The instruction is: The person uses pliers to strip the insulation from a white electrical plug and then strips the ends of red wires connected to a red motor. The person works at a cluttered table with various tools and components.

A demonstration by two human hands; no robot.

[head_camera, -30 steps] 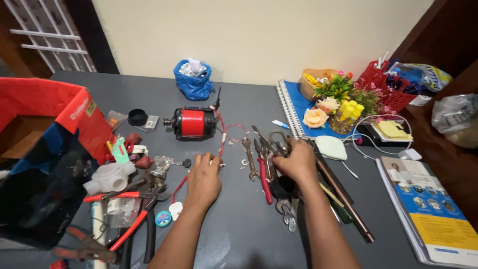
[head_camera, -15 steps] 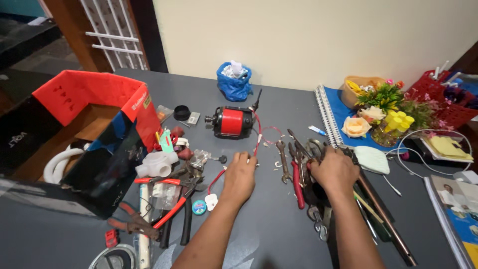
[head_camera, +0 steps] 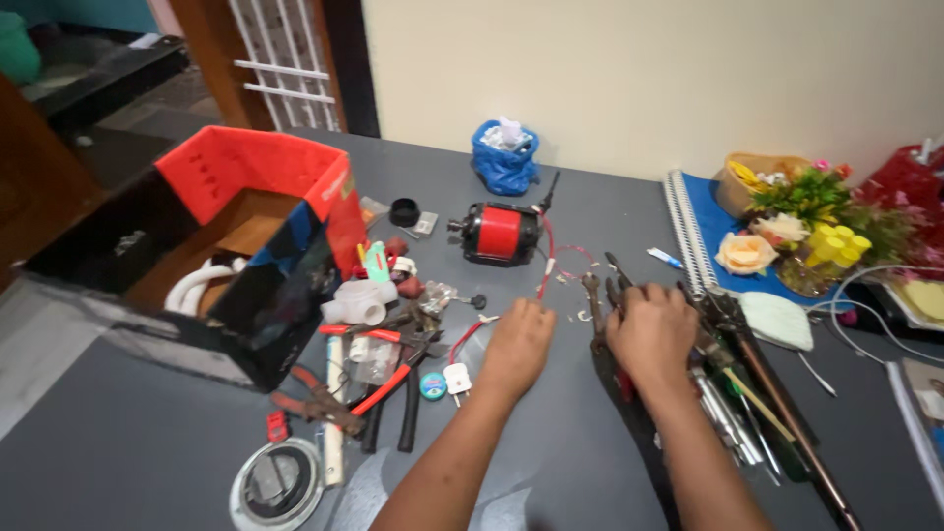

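My left hand (head_camera: pixel 516 344) lies palm down on the grey table (head_camera: pixel 138 442), its fingertips by a red wire (head_camera: pixel 547 264) that runs up to a red and black electric motor (head_camera: pixel 501 234). It holds nothing. A white plug (head_camera: pixel 457 379) sits just left of its wrist. My right hand (head_camera: pixel 654 329) rests on a row of hand tools (head_camera: pixel 723 418), fingers bent over pliers and wrenches (head_camera: pixel 594 300). Whether it grips one is hidden under the palm.
An open red and black box (head_camera: pixel 251 182) holding white hose stands at the left. Beside it lie red-handled pliers (head_camera: pixel 385 388), a white pipe fitting (head_camera: pixel 362 303) and a round lid (head_camera: pixel 277 482). A blue bag (head_camera: pixel 504 157), a spiral notebook (head_camera: pixel 688 231) and artificial flowers (head_camera: pixel 816 211) are farther back.
My view has swung left, bringing the open box into sight and pushing the notebook and flowers toward the right edge. Both hands stay on the same spots.
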